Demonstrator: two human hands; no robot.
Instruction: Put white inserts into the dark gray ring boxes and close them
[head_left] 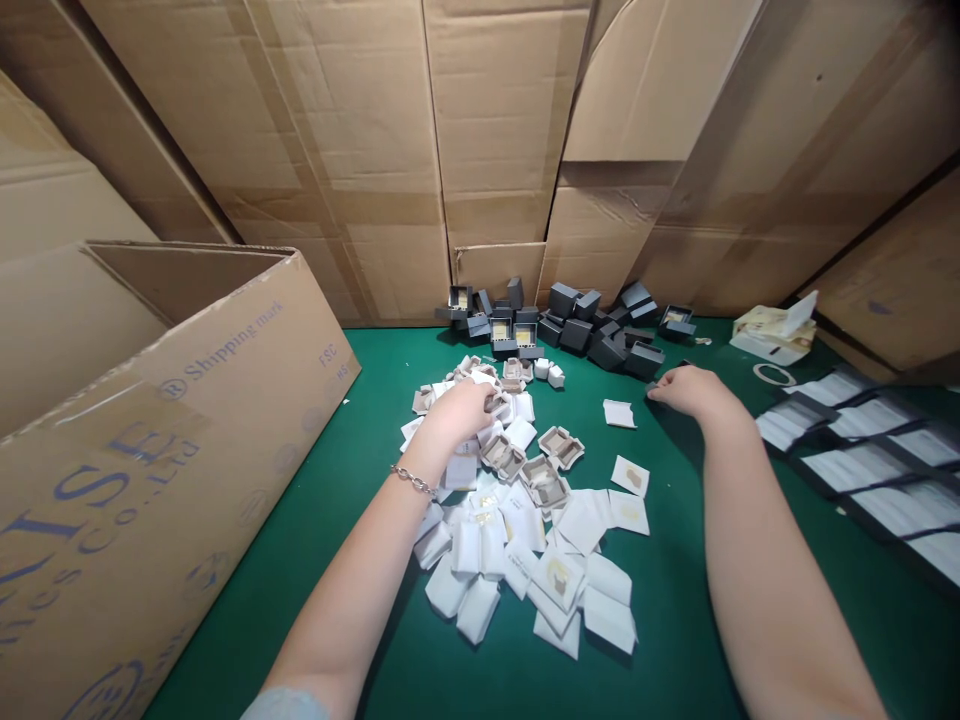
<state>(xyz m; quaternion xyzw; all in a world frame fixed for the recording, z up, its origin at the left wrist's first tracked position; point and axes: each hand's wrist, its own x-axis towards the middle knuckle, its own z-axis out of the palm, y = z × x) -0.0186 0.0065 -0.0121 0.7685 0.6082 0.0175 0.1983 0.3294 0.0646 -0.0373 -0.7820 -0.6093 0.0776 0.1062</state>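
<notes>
My left hand point(463, 410), with a chain bracelet at the wrist, reaches into the far part of a loose pile. Its fingers are curled together among pale moulded inserts point(502, 455) and white paper pieces point(480, 545); whatever they grip is hidden. To the right, my right hand point(694, 390) is closed low over the green table, with a small dark thing at its fingertips that I cannot make out. Just beyond that hand lie dark grey small boxes point(576, 335), several of them in a heap. Open small boxes point(501, 332) with yellowish insides stand left of these.
A large cardboard carton point(225, 400) takes up the left side. Dark trays with white contents point(855, 420) lie at the right, near a tissue pack point(772, 335) and a tape ring point(774, 374). Cardboard sheets point(360, 150) wall off the back of the green table point(660, 600).
</notes>
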